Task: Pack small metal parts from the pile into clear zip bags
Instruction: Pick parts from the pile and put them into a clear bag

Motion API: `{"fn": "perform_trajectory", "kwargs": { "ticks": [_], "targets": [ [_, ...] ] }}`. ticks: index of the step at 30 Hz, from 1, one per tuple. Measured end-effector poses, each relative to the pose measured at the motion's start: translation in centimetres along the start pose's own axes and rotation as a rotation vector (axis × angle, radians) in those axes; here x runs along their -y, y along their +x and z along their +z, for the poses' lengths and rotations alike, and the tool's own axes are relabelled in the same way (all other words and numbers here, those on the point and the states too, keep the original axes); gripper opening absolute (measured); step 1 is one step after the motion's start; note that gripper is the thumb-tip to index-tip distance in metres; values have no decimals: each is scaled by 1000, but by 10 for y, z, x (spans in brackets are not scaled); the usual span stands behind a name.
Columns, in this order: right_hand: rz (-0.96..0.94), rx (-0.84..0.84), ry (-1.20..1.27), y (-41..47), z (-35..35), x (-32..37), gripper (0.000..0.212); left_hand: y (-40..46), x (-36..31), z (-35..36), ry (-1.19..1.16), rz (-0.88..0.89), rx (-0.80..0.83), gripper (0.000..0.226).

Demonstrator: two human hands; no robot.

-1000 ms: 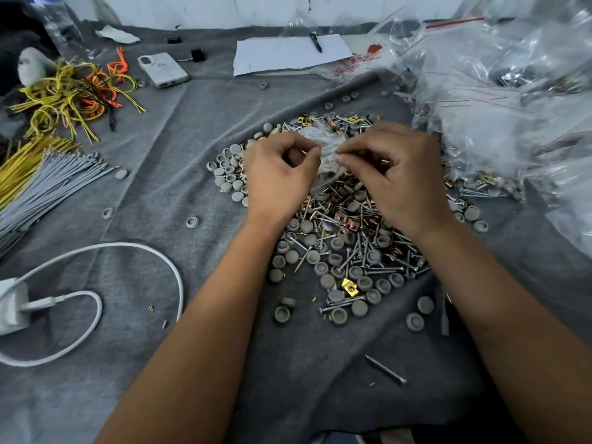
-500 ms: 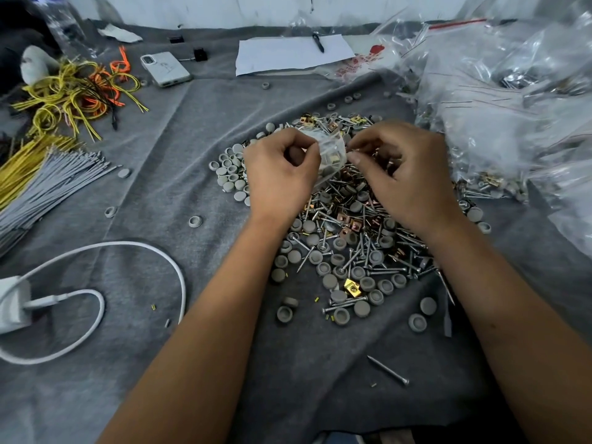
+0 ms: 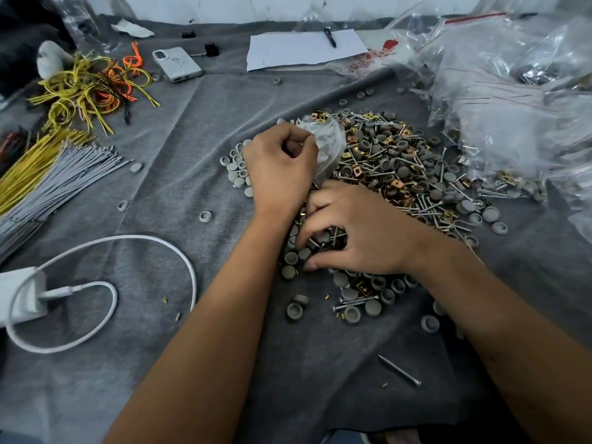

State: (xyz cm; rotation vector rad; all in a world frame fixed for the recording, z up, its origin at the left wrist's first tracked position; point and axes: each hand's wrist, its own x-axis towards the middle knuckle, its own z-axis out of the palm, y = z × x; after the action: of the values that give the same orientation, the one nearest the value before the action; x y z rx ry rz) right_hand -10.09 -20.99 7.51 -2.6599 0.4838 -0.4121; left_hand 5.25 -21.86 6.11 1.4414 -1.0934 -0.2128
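Nowhere legible writing: phone (image 3: 177,64), paper (image 3: 306,48).

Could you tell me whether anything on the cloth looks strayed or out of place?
Yes, mildly. One long screw lies alone on the grey cloth, well short of the pile. A few grey caps sit scattered off its left edge too. Nothing looks damaged.

Counted: 2 hands, left hand (image 3: 282,168) at 12 o'clock, right hand (image 3: 355,232) at 3; 1 phone (image 3: 177,64); 1 pen (image 3: 330,36); 1 charger (image 3: 19,296); parts pile (image 3: 400,168) uncountable.
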Motion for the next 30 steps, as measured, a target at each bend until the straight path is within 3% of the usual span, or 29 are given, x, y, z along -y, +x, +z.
{"fn": "perform_trajectory", "kwargs": {
  "ticks": [9,13,16,19,24,30],
  "targets": [
    [39,-26,192,-1,-3,1,19,1,-1,1,-14,-8,-7,12],
    [109,-354,340,-5,-13,-10,19,0,-1,1,-18,5,31,13],
    [199,-678,232,-9,-19,-21,21,-2,-2,2,-32,36,95,12],
    [240,-813,86,-11,-21,-28,20,-4,-2,5,-21,72,143,10],
    [234,-754,-120,-9,-17,-27,12,-6,-4,6,4,115,182,6],
    [246,-764,-109,-11,-19,-28,14,-6,-3,5,-9,81,142,9]
  ]
}}
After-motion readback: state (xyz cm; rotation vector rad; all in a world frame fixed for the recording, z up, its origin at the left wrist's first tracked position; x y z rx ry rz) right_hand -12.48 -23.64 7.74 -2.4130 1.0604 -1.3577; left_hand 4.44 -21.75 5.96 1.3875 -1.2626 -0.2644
